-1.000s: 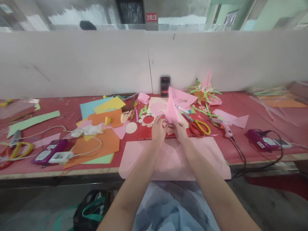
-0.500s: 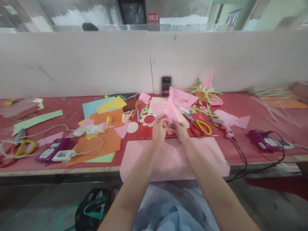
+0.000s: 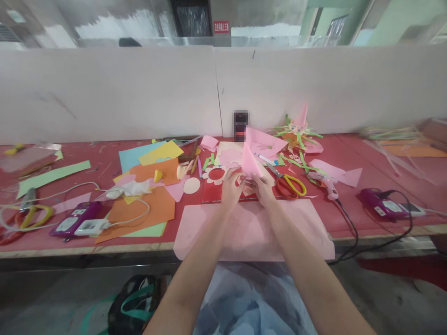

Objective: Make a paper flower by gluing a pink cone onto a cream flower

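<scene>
Between my two hands stands a pink paper cone (image 3: pixel 249 161), its tip pointing up. My left hand (image 3: pixel 232 188) grips its lower left edge, fingers curled. On the other side my right hand (image 3: pixel 261 188) pinches the lower right edge, so both are closed on the paper. Beneath them lies a red sheet (image 3: pixel 211 191) with a white flower cut-out (image 3: pixel 208 176). A cream paper circle (image 3: pixel 192 185) is left of it. Scissors with yellow and red handles (image 3: pixel 295 184) lie just right of my right hand. Behind the cone is a larger folded pink paper (image 3: pixel 267 142).
A pink glue gun (image 3: pixel 331 190) with a black cable lies at right, near a purple power box (image 3: pixel 379 203). A paper figure with a pink cone hat (image 3: pixel 299 128) stands behind. Orange sheets (image 3: pixel 159 209), another purple box (image 3: pixel 75 218) and more scissors (image 3: pixel 37 215) are at left.
The cone's tip has dropped slightly between my fingers. Both hands keep their hold and stay almost in place; the view shifts very little.
</scene>
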`<state>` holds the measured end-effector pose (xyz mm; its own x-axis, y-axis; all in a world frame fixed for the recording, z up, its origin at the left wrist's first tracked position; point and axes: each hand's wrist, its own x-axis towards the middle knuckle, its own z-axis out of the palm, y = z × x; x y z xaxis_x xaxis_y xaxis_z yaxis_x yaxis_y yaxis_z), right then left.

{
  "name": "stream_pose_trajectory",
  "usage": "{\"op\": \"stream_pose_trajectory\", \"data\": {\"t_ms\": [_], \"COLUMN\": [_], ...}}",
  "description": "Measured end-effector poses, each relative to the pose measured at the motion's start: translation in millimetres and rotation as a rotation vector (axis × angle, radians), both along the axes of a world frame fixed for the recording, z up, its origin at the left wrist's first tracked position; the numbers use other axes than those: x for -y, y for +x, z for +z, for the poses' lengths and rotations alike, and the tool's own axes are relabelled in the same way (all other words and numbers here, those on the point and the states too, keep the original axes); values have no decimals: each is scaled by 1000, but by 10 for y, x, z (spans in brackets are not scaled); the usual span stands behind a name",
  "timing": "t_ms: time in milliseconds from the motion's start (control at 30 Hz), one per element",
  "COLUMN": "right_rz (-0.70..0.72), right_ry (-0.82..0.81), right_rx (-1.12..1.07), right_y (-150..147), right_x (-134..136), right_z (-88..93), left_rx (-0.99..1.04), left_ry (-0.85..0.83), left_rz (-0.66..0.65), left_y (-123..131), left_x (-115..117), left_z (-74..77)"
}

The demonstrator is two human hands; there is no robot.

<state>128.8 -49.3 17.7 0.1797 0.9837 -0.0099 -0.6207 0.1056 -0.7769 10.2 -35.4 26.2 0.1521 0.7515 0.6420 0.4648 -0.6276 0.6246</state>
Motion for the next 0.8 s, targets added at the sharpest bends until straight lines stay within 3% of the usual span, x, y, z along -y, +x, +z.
{"op": "stream_pose_trajectory", "data": {"t_ms": [367,800], "right_rz": [18,12], "right_ry": [-23,-2], "right_rx": [-15,21], "right_y": [21,23], "right_x": [7,5], "right_z": [4,1], "left_rx": [29,33], "left_ry": [41,-50], "left_rz": [-36,-42], "left_y": [25,8], "left_x": [21,5], "left_z": [44,42]}}
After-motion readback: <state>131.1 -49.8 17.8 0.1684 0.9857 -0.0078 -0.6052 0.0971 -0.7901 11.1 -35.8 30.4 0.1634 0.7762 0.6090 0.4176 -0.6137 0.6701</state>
